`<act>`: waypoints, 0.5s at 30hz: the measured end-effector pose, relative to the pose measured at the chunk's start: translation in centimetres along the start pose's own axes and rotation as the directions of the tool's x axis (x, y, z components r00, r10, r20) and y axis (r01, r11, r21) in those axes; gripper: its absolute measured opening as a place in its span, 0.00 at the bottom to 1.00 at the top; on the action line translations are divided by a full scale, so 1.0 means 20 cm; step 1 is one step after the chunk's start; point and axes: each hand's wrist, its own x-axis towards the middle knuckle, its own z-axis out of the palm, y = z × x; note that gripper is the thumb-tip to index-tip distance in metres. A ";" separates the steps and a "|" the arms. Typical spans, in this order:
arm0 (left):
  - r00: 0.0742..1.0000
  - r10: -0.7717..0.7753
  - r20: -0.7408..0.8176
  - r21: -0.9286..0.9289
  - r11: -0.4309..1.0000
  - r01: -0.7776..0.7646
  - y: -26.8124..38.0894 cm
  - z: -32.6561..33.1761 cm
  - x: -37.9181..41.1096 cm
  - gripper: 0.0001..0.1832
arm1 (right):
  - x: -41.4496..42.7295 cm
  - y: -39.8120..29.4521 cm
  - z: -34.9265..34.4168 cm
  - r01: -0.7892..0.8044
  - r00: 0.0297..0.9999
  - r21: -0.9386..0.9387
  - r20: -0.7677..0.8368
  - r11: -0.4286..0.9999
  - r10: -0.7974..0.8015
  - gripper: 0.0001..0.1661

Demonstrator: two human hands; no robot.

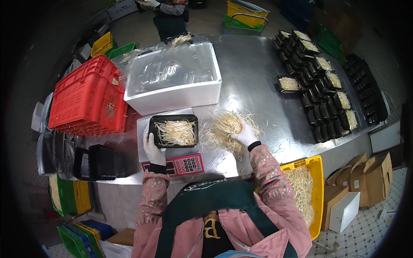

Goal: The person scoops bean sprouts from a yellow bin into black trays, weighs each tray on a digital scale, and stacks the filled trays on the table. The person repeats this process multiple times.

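Observation:
A black plastic tray [173,144] with bean sprouts [176,132] in it is over the platform of a digital scale [171,163] with a red keypad panel. My left hand [154,150], in a white glove, grips the tray by its left side. To the right, a loose heap of bean sprouts [222,129] lies on the steel table [250,69]. My gloved right hand [246,132] grasps sprouts at the heap's right side; its fingertips are partly hidden among them.
Behind the scale stands a white foam box [174,95] with clear plastic packaging. A red crate [87,100] and stacked black trays [100,161] are at left. Filled trays [322,84] stack at right. A yellow crate of sprouts [317,193] stands beside me; another person [171,19] is across the table.

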 end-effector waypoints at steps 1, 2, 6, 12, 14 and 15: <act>1.000 0.030 -0.009 0.023 0.999 -0.030 -0.02 0.01 0.01 0.18 | -0.01 -0.01 -0.02 0.028 1.000 -0.050 -0.011 0.998 -0.029 0.63; 0.999 0.049 0.000 0.013 0.999 -0.049 -0.03 0.01 0.03 0.18 | -0.01 -0.04 -0.06 0.064 0.998 -0.105 -0.023 0.992 -0.066 0.63; 0.990 0.141 0.002 0.138 0.980 -0.140 -0.07 0.05 0.06 0.17 | 0.00 -0.22 -0.23 0.112 0.991 0.261 -0.102 0.959 -0.088 0.61; 0.982 0.165 0.096 0.225 0.957 -0.183 -0.15 0.15 0.00 0.19 | 0.06 -0.77 -0.30 0.705 0.709 -0.057 0.059 0.707 -0.702 0.54; 0.959 0.228 0.170 0.178 0.950 -0.257 -0.19 0.15 -0.03 0.21 | 0.10 -0.96 -0.12 0.760 0.649 -0.219 0.214 0.611 -0.730 0.51; 0.939 0.283 0.196 0.139 0.940 -0.312 -0.21 0.14 -0.06 0.22 | 0.12 -1.05 0.00 0.740 0.671 -0.342 0.327 0.579 -0.665 0.49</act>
